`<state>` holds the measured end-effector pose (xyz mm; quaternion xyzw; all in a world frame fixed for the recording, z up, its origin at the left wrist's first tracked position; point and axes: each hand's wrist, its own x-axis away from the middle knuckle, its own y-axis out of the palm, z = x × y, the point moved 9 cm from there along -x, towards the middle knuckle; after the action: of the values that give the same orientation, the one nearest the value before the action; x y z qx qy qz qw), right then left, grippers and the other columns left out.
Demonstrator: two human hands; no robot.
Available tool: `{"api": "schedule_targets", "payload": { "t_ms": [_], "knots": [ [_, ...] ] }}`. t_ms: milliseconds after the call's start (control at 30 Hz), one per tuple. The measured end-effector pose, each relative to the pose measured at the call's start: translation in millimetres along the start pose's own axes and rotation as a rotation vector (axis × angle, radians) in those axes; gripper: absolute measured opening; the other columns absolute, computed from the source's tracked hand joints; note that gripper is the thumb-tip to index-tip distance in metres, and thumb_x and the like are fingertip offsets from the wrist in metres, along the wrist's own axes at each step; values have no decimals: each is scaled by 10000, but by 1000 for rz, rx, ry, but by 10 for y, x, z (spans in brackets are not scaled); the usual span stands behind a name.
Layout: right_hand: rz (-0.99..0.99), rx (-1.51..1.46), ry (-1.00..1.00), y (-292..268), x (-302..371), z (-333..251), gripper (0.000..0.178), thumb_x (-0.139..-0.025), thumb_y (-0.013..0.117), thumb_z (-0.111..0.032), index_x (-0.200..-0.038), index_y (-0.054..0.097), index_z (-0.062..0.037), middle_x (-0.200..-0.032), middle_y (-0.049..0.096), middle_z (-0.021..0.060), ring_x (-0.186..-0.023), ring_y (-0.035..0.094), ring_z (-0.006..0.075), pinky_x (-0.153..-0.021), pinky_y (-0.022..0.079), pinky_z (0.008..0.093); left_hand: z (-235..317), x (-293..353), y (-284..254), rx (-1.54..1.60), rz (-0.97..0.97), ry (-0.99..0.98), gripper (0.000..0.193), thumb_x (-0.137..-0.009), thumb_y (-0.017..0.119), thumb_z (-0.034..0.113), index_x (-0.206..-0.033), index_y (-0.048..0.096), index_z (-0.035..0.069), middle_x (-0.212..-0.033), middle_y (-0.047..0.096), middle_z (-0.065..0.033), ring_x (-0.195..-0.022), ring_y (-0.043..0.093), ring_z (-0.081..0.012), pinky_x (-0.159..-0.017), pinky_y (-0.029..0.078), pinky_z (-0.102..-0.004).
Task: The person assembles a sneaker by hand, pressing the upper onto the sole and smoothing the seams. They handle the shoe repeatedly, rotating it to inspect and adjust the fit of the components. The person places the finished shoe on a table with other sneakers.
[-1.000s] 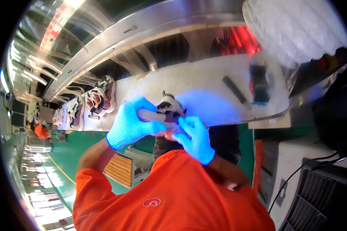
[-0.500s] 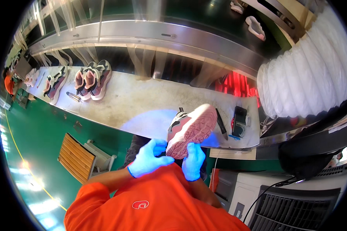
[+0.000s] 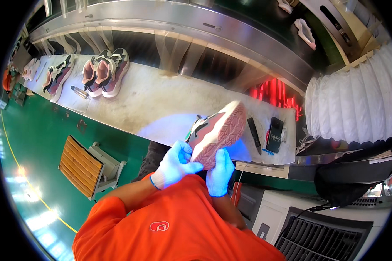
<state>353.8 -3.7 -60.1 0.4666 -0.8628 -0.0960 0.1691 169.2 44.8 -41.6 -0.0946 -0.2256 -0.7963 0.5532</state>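
A sneaker (image 3: 210,138) with pink, white and black sides and a pink patterned sole is raised in front of me, its toe pointing away and to the right. My right hand (image 3: 220,173), in a white glove lit blue, grips the sole near the heel. At the heel's left side, my gloved left hand (image 3: 174,166) has its fingers curled against the shoe and its thumb along the heel's near end. The left fingertips are partly hidden. Behind the shoe lies the pale worktable (image 3: 161,98), with a blue patch of light on it.
Three similar sneakers (image 3: 111,74) stand at the table's left, beside a pen-like tool (image 3: 79,92). To the right lie a black tool (image 3: 254,134) and a dark phone (image 3: 274,135). A slatted stool (image 3: 80,167) is at left; a white ribbed duct (image 3: 352,106) is at right.
My left hand has closed in on the sneaker's heel from just beside it. The sneaker has turned slightly, showing more of its side. The whole view has shifted a little.
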Motion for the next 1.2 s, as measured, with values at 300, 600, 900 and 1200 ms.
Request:
{"api": "schedule_targets", "payload": {
  "t_ms": [300,600,900,1200],
  "knots": [
    [-294,479,-441,387,352,-159,530,-928,882,-182,-1390,728,29,-1380,650,141,-1137,672,273,-957,563,354,1548,419,-302,-530,170,652,1131,-633,1088,328,-1552,533,-29,-1500,664,-228,-1403,664,-336,-1176,535,-444],
    [-273,181,239,426,590,50,887,-928,880,-48,-1684,430,59,-1432,638,118,-1254,668,200,-1047,588,329,1275,265,-159,-354,24,599,799,-744,1037,155,-1419,641,-5,-1230,787,-147,-1126,772,-212,-1003,630,-380],
    [-293,-29,212,387,434,139,916,-936,792,11,-1726,330,50,-1557,612,155,-1390,642,249,-1163,545,380,1053,363,-383,-132,164,529,814,-810,990,232,-1467,575,-8,-1333,717,-150,-1203,722,-235,-1043,599,-386],
    [-306,-5,244,406,516,243,802,-926,763,24,-1660,439,21,-1539,628,126,-1397,630,237,-1210,501,410,-228,537,-174,311,3,-17,592,-897,943,208,-1340,625,-24,-1253,740,-94,-1130,711,-155,-1030,592,-345]
  ]
}}
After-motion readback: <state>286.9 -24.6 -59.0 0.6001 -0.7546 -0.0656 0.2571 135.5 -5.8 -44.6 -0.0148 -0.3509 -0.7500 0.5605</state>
